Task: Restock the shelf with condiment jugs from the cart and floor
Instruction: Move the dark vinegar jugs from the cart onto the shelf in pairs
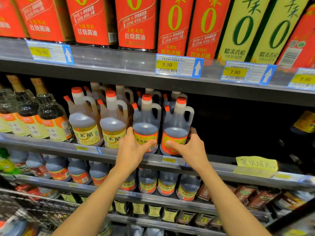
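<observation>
Two dark vinegar jugs [176,128] stand at frame centre on the middle shelf [221,169]; being nearly full, they likely handle heavy, with smooth rigid plastic walls. The left hand [133,149] grips the left jug's base and the right hand [190,147] the right jug's; the moulded neck handle offers a surer hold.

Middle shelf [119,155], metal, clear price rail along front edge. Standing on it: two dark vinegar jugs [145,123] side by side at the front, red caps, handles to the right. Left of those, two pale vinegar jugs [85,123], more rows behind. Further left, glass bottles [49,114]. Right of dark jugs, bare dark gap; yellow handwritten note [255,166] on rail.
</observation>
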